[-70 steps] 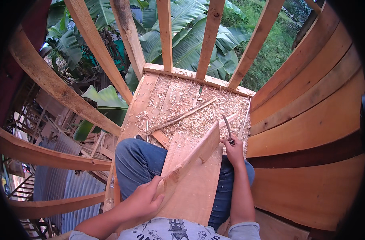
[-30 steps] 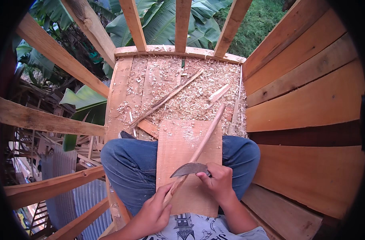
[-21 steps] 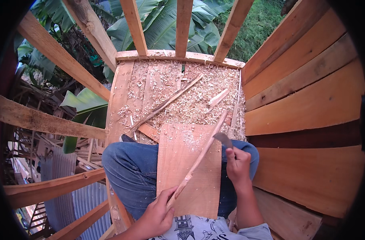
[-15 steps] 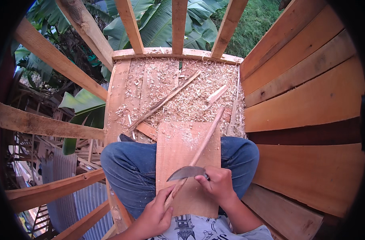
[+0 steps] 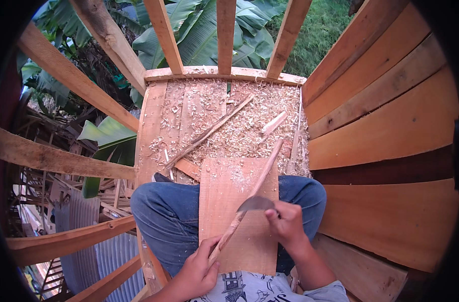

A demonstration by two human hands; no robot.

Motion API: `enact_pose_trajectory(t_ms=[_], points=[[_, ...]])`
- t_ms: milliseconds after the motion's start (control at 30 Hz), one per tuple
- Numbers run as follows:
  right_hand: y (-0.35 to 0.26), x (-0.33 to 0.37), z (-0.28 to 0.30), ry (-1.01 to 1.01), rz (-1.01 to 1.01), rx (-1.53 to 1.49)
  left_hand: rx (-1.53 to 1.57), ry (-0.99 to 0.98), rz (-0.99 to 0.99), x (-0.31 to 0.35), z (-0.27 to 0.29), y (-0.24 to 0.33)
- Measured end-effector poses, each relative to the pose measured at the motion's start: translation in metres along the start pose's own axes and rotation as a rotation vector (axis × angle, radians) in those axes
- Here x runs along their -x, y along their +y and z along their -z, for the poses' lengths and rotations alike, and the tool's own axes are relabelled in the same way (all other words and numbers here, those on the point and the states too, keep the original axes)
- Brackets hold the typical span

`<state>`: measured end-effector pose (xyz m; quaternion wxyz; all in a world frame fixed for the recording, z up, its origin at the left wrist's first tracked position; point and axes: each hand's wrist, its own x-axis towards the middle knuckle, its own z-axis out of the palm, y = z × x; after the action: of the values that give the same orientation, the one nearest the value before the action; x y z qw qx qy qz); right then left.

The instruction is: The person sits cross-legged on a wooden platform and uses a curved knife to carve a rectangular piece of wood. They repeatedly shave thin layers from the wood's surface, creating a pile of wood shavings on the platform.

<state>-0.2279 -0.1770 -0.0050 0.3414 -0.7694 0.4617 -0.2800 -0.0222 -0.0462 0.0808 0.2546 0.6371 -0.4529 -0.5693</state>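
Observation:
My left hand (image 5: pixel 199 267) is closed round the near end of a long wooden stick (image 5: pixel 259 182), which slants up and to the right over a flat board (image 5: pixel 217 201) on my lap. In my right hand (image 5: pixel 288 226) is a curved knife (image 5: pixel 256 203); its handle is mostly hidden by my fingers. The dark blade lies across the stick near its middle, apart from my left hand. Below the blade the stick looks mottled brown and pale; above it the wood is more evenly pinkish brown.
Curly wood shavings (image 5: pixel 224 136) cover the plank floor ahead. On them lie a long thin stick (image 5: pixel 209 132) and a short pale wood piece (image 5: pixel 274 123). Wooden slats (image 5: pixel 78 75) rise at left and front; a plank wall (image 5: pixel 380 131) stands at right. My jeans-clad knees flank the board.
My right hand has moved the knife up and to the right along the stick, away from my left hand. My left hand keeps its grip. The whole view has shifted slightly.

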Motion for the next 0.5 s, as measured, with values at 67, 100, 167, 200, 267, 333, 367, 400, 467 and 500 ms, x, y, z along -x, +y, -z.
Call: enact_pose_trajectory(t_ms=[67,100,167,200,267,333,367,400,467,500], points=[[-0.018,0.019,-0.019,-0.117,-0.006,-0.021,0.018,-0.015,0.037,-0.001,0.001,0.006],[-0.015,0.019,-0.02,-0.077,-0.018,0.016,0.014,-0.014,0.053,0.0,0.001,0.007],[-0.004,0.012,-0.027,-0.01,-0.038,0.083,0.005,-0.007,0.059,0.002,0.001,0.006],[0.01,0.007,-0.028,0.079,-0.03,0.078,-0.004,-0.008,0.043,0.001,0.0,0.005],[0.021,-0.004,-0.019,0.114,-0.032,0.162,-0.024,0.006,0.014,0.001,0.001,0.005],[0.02,-0.006,-0.016,0.119,-0.05,0.176,-0.029,0.015,0.0,0.002,-0.001,0.003],[0.014,-0.006,-0.014,0.115,-0.077,0.147,-0.028,0.013,0.01,0.002,0.0,0.004],[0.007,-0.004,-0.013,0.11,-0.104,0.117,-0.027,0.011,0.021,0.001,0.0,0.005],[-0.001,0.008,-0.013,0.068,-0.086,0.092,-0.018,0.006,0.009,0.0,-0.002,0.005],[-0.007,0.013,-0.013,0.046,-0.077,0.079,-0.015,0.007,-0.015,0.0,-0.003,0.005]])
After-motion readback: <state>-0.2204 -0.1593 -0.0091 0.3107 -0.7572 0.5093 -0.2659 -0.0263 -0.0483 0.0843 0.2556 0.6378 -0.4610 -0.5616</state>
